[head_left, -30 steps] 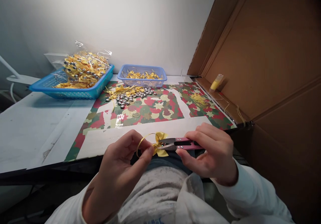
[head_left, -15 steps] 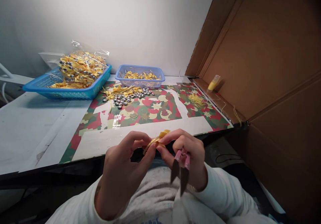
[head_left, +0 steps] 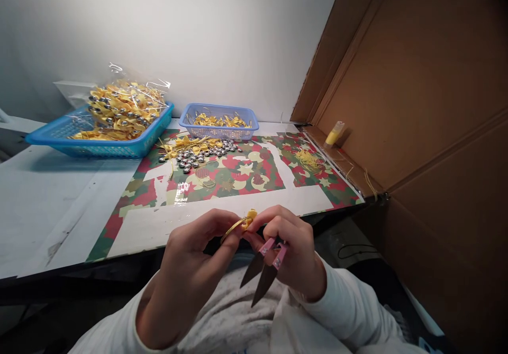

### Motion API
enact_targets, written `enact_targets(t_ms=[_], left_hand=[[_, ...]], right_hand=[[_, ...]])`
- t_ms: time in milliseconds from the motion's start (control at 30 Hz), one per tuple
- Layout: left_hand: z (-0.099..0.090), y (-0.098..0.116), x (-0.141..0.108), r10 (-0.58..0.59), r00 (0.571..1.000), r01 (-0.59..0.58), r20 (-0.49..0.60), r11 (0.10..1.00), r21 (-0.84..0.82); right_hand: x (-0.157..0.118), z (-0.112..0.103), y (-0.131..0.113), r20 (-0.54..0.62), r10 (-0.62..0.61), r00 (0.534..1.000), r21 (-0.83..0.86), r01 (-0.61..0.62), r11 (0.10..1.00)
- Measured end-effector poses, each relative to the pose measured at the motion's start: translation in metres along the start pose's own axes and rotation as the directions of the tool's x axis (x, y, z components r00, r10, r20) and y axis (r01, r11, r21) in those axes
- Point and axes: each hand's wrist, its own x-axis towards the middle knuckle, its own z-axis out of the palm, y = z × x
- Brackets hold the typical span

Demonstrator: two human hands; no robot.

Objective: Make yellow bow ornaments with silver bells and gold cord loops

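Observation:
A yellow ribbon bow with a loop of gold elastic cord is pinched between both hands, just off the table's front edge. My left hand closes thumb and index finger on the cord and the bow's near side. My right hand grips the bow's other side with its fingertips. Tucked in the same right hand are pink-handled thread snips, their two blades apart and pointing down toward my lap. Fingertips partly hide the bow's middle.
Silver round bells and yellow bows with gold cords lie on the patterned sheet. Behind stand a small blue basket and a larger blue basket holding a bagged heap. Yellow thread scraps, a small bottle and a cardboard wall are rightward.
The bow has turned, so its gold loop shows more plainly. The right hand has shifted slightly left, and the snips have swung left with their blades more visible.

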Motion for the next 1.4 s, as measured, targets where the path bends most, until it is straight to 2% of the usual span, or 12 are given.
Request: enact_targets(t_ms=[167,300,567,733,900,1000,1233,1400], left_hand=[[0.001,0.000,0.002,-0.078,0.997,0.079,0.008,0.988,-0.136],[0.001,0.001,0.004,-0.098,0.994,0.107,0.046,0.963,-0.249],[-0.002,0.002,0.003,-0.156,0.983,0.177,0.099,0.948,-0.263],[-0.004,-0.002,0.004,-0.185,0.971,0.218,0.151,0.944,-0.248],[-0.008,-0.006,0.005,-0.213,0.953,0.256,0.215,0.946,-0.200],[-0.010,-0.005,0.004,-0.203,0.946,0.241,0.252,0.962,-0.131],[-0.009,-0.002,0.003,-0.174,0.942,0.193,0.288,0.980,-0.038],[-0.007,-0.005,0.004,-0.165,0.953,0.202,0.254,0.971,-0.125]], right_hand=[[0.000,-0.003,0.002,0.061,-0.063,0.996,0.025,0.061,0.998],[0.002,-0.005,0.003,0.069,-0.089,0.994,0.052,0.086,0.995],[0.003,-0.005,0.001,0.016,-0.099,0.995,0.074,0.098,0.992],[0.007,-0.009,0.001,0.112,-0.088,0.990,0.101,0.077,0.992],[0.011,-0.018,0.001,0.265,-0.003,0.964,0.146,-0.037,0.989],[0.013,-0.021,0.000,0.309,0.020,0.951,0.150,-0.070,0.986],[0.009,-0.015,0.001,0.231,0.025,0.973,0.153,-0.062,0.986],[0.006,-0.011,0.002,0.147,0.004,0.989,0.116,-0.021,0.993]])
